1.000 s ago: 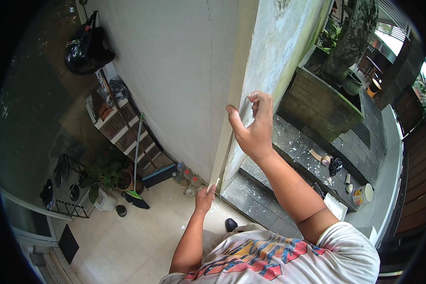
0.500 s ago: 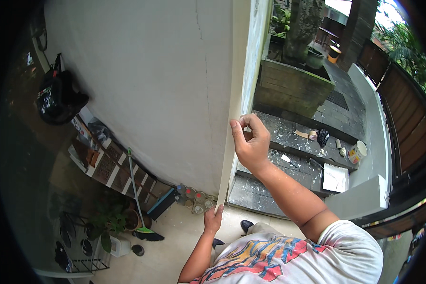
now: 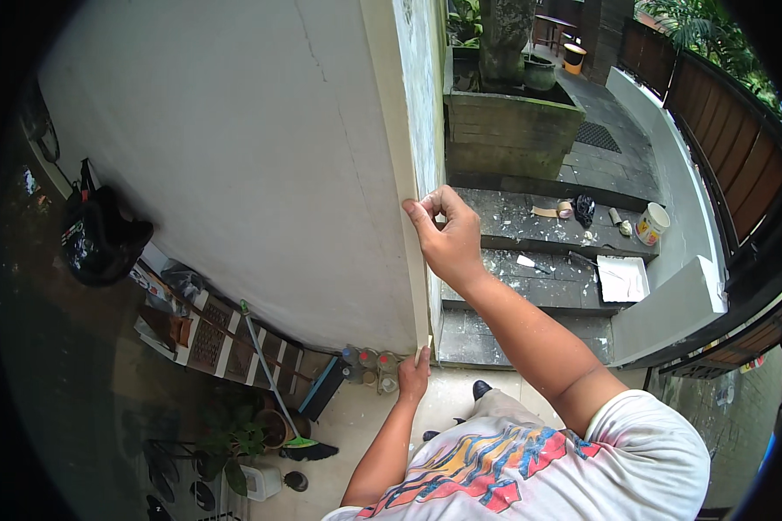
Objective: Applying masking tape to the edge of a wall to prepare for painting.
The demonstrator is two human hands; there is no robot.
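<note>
A long cream strip (image 3: 397,130), which looks like masking tape, runs down the corner edge of the white wall (image 3: 208,165). My right hand (image 3: 450,239) is at the upper part of this edge, fingers curled and thumb bent against the strip. Whatever is between those fingertips is too small to make out. Lower down, my left hand (image 3: 414,379) is closed on the strip near its bottom end, thumb upward; its other fingers are mostly hidden. Beyond the corner, the wall's side face (image 3: 419,87) has patchy white and bluish paint.
Dark stone steps (image 3: 513,234) with white flakes rise at right. On them lie a tape roll (image 3: 565,209), a scraper-like tool (image 3: 532,263), a white paint tray (image 3: 623,280) and a white bucket (image 3: 652,223). Bottles (image 3: 367,359), a broom (image 3: 308,448) and a helmet (image 3: 104,234) are at left.
The view has turned, so the wall and steps appear shifted. Both my hands keep their places along the strip, with little visible change in grip.
</note>
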